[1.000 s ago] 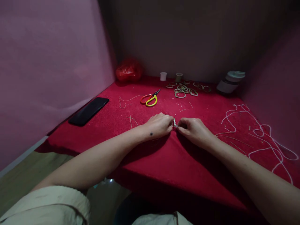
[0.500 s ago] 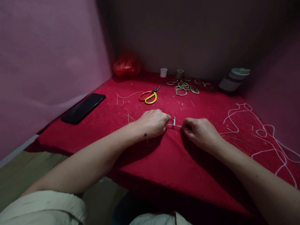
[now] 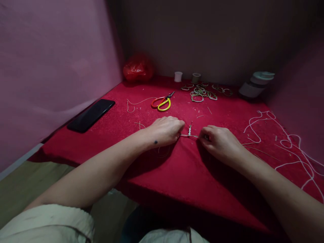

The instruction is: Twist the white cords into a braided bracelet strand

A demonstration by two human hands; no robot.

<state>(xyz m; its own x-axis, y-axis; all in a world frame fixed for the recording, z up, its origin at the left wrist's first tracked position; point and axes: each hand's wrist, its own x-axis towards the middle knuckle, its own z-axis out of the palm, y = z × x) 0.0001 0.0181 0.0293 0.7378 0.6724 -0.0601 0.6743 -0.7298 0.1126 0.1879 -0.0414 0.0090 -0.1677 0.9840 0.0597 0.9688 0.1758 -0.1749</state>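
Note:
Both my hands rest on a red cloth-covered table [image 3: 177,175]. My left hand [image 3: 165,130] and my right hand [image 3: 220,143] are closed, each pinching one end of a thin cord [image 3: 189,135] stretched taut between them. A short row of small white beads [image 3: 189,129] stands up from the middle of the cord.
Orange-and-yellow scissors [image 3: 162,103] lie behind my hands. A black phone [image 3: 91,114] is at the left edge. Several finished bead loops [image 3: 201,93], two small cups [image 3: 178,76], a red bag [image 3: 138,71] and a white jar [image 3: 257,84] are at the back. Loose white cord [image 3: 283,141] sprawls at right.
My hands have pulled apart, the right one moving right, drawing the cord tight so the beaded piece now shows between them.

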